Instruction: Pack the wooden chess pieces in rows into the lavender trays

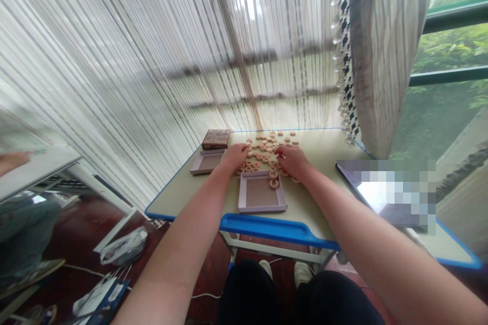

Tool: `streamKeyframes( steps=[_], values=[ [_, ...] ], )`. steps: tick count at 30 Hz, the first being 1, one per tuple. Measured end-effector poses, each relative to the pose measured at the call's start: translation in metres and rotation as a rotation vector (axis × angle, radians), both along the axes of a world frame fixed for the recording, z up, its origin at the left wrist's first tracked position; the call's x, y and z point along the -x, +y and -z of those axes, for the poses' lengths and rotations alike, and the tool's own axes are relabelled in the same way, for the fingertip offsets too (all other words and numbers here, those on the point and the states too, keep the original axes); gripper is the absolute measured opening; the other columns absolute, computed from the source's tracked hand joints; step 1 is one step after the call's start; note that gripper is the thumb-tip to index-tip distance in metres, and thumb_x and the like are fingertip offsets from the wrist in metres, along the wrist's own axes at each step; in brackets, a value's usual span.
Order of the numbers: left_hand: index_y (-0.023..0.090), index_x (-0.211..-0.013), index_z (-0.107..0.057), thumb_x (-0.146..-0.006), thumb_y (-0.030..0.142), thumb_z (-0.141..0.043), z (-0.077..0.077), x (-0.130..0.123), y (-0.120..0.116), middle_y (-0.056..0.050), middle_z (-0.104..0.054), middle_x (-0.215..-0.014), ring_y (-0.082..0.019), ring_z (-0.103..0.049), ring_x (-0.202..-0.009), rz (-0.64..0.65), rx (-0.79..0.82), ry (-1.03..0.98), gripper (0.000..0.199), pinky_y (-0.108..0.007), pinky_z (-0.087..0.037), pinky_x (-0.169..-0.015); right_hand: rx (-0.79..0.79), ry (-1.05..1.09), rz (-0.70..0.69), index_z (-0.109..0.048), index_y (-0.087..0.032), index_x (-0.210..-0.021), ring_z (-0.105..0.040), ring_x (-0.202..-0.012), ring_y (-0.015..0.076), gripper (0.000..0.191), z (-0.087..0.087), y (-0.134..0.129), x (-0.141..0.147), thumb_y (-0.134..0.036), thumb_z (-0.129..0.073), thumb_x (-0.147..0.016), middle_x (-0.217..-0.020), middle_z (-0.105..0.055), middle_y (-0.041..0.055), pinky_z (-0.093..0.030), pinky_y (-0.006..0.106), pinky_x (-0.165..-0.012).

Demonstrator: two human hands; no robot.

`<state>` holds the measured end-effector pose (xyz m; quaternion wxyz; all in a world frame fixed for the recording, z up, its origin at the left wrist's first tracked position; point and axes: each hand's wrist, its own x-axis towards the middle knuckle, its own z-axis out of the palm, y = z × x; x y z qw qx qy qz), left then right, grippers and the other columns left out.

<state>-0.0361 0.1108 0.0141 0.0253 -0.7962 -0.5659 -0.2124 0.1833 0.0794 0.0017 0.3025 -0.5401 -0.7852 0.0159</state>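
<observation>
Clock positions are read from the centre of the table (316, 208), with 6 o'clock toward the person. At 6 o'clock, a blue ledge (267, 227) forms the near edge. Beyond it lies an open shallow box (262, 207). Two wooden xiangqi pieces (274, 184) are at its 1 o'clock corner; whether both lie fully inside cannot be told. At 3 o'clock, a flat-screen device (377, 195), partly pixelated, rests near the table edge. At 10 o'clock, a second shallow box (208, 162) lies beside the left forearm.

The left hand (239, 154) is at 11 o'clock, fingers curled at the left margin of the scattered xiangqi pieces (266, 160). The right hand (292, 157) is at 1 o'clock, fingers bent over their right side. For either grip, whether a piece is held cannot be told. The scattered pieces extend toward 12 o'clock. Behind the second box sits a printed brown box (216, 138). A string curtain (267, 86) hangs beyond the table.
</observation>
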Motion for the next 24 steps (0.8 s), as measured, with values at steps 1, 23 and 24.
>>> streamKeyframes(
  steps=[1, 23, 24],
  values=[
    [0.019, -0.098, -0.067, -0.084, 0.035, -0.040, -0.001, 0.000, -0.001, -0.007, -0.067, -0.098, -0.018, -0.059, -0.091, -0.005, 0.004, 0.016, 0.034, -0.027, -0.042, -0.082, -0.014, 0.002, -0.025, -0.065, -0.020, -0.091, -0.052, -0.089, 0.0155, 0.025, 0.001, 0.001, 0.000, -0.011, -0.047, -0.075, -0.097, -0.061, 0.0052, -0.037, 0.025, -0.079],
    [0.021, -0.120, -0.051, -0.084, 0.038, -0.040, 0.001, -0.008, -0.010, -0.008, -0.063, -0.106, -0.019, -0.057, -0.097, -0.050, -0.001, -0.003, 0.041, -0.030, -0.043, -0.085, 0.003, -0.022, -0.078, -0.067, -0.018, -0.088, -0.056, -0.082, 0.0129, 0.027, -0.008, -0.005, 0.000, -0.007, -0.048, -0.073, -0.096, -0.062, 0.0040, -0.040, 0.020, -0.073],
    [0.021, -0.117, -0.054, -0.085, 0.039, -0.039, 0.001, -0.009, -0.010, -0.008, -0.063, -0.106, -0.020, -0.056, -0.098, -0.030, -0.004, 0.004, 0.040, -0.030, -0.043, -0.085, 0.013, -0.039, -0.086, -0.068, -0.019, -0.086, -0.056, -0.081, 0.0128, 0.028, -0.008, -0.006, 0.000, -0.005, -0.049, -0.071, -0.095, -0.062, 0.0033, -0.040, 0.020, -0.072]
  ],
)
